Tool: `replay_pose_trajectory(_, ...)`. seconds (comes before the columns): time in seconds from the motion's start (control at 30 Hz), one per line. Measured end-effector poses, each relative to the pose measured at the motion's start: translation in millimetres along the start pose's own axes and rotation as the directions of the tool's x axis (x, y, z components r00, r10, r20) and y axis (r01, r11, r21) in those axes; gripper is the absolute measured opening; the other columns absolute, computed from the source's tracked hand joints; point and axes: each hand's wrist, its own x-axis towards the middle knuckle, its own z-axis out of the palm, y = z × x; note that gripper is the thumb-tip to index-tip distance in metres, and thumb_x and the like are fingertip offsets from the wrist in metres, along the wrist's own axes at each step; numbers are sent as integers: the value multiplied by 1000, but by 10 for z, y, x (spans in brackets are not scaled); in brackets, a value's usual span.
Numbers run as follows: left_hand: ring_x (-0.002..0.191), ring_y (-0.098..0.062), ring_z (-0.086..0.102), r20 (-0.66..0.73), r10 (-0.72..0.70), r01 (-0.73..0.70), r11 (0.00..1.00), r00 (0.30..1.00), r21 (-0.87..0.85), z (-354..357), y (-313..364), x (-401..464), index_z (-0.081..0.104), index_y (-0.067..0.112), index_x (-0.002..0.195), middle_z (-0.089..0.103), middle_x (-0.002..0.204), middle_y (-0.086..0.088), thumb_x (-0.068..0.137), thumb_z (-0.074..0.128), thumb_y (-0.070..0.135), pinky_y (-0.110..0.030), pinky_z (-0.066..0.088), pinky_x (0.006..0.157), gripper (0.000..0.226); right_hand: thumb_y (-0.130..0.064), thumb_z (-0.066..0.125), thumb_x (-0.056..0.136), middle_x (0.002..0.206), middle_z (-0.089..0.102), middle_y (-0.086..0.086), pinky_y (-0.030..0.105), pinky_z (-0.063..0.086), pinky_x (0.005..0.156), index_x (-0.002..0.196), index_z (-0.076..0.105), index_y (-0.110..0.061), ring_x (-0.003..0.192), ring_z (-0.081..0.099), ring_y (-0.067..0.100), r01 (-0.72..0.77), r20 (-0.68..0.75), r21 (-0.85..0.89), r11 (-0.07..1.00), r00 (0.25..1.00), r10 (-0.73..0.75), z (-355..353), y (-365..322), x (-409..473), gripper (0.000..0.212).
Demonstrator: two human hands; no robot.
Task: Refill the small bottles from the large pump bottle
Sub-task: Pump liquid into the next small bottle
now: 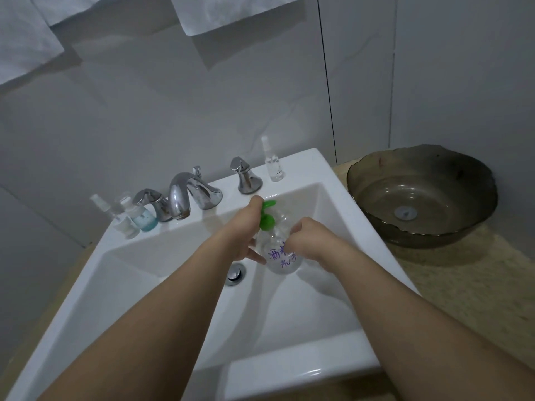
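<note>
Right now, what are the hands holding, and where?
Both hold the pump bottle over the sink. The left hand grips near its green pump; the right hand grips its clear body by the neck.

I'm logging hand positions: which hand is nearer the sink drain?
Left. The left hand grips the pump bottle just above the drain; the right hand is beyond the bottle.

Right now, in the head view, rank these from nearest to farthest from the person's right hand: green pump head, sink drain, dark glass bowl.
From the right hand:
1. Green pump head, just left of it.
2. Sink drain, lower left in the basin.
3. Dark glass bowl, far right on the counter.
</note>
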Motion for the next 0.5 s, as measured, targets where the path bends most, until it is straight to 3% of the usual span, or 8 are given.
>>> replay_pose_trajectory(0.1, 101, -38, 60, 6, 14, -14, 1000, 1000, -13, -36, -32, 22, 60, 20, 111, 60, 115, -10, 88, 35, 57, -61, 55, 74, 50, -9, 65, 74, 82, 55, 3, 25, 39, 55, 87, 54, -14, 72, 52, 16, -18, -20, 105, 994, 1000, 20, -11, 13, 20, 18)
replay_pose_trajectory(0.23, 101, -32, 59, 1, 46, -46, 998, 999, 32, -124, -47, 37, 60, 25, 101, 62, 108, -4, 89, 36, 56, -60, 52, 84, 41, -12, 66, 69, 77, 53, 8, 23, 34, 49, 87, 55, -9, 61, 47, 21, -65, 32, 157, 985, 998, 61, -1, 7, 24, 22)
replay_pose_trajectory(0.37, 96, -28, 59, 21, 39, -40, 998, 999, 45, -240, -56, 59, 63, 22, 104, 65, 107, -4, 87, 39, 49, -54, 53, 80, 40, -14, 67, 69, 84, 57, 11, 25, 40, 54, 93, 56, -8, 70, 54, 24, -63, 119, 90, 994, 992, 52, 28, -6, 15, 27)
replay_pose_trajectory(0.5, 101, -28, 54, 22, 14, -15, 998, 1000, 65, -228, -3, 74, 64, 21, 99, 63, 107, -4, 86, 42, 44, -57, 51, 83, 34, -18, 63, 73, 87, 57, 0, 26, 39, 57, 89, 53, -18, 74, 55, 17, 87, -26, -60, 994, 996, -88, 19, 0, 3, 19)
